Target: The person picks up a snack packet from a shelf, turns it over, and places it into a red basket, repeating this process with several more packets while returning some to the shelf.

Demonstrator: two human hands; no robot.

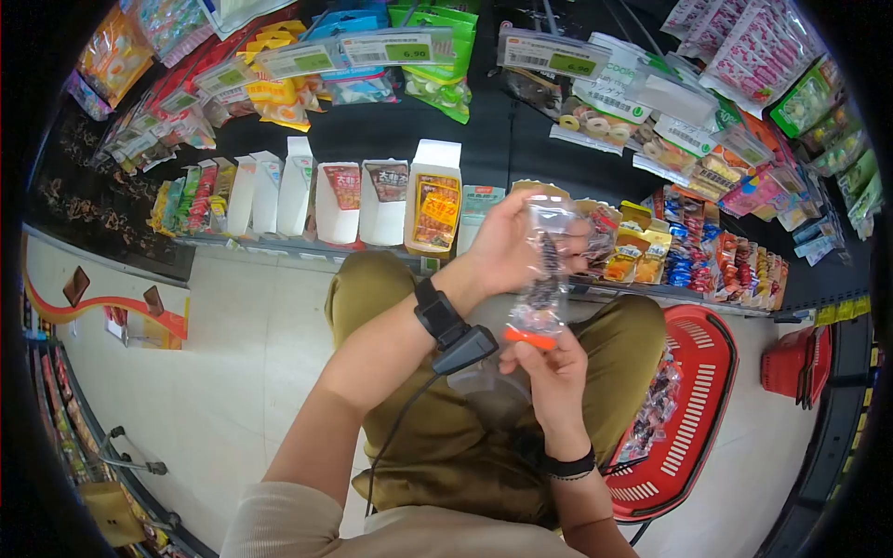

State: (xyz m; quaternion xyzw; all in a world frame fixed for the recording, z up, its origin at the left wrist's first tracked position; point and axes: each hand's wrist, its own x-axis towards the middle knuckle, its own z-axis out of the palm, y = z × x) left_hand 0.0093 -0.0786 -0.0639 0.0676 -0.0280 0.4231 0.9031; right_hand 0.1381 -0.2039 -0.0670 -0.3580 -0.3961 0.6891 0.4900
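glossy clear plastic packet [547, 279], plastic-looking red basket [693, 409]

Clear, orange, red, olive.
Clear snack packet [544, 279], dark contents, orange strip; red shopping basket [699, 409], white slats; olive trousers [428, 446].

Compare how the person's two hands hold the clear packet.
The left hand grips the top of the clear packet; the right hand pinches its orange bottom edge. The left wrist carries a black device with a cable; the right wrist has a thin black band. Both hold the same packet.
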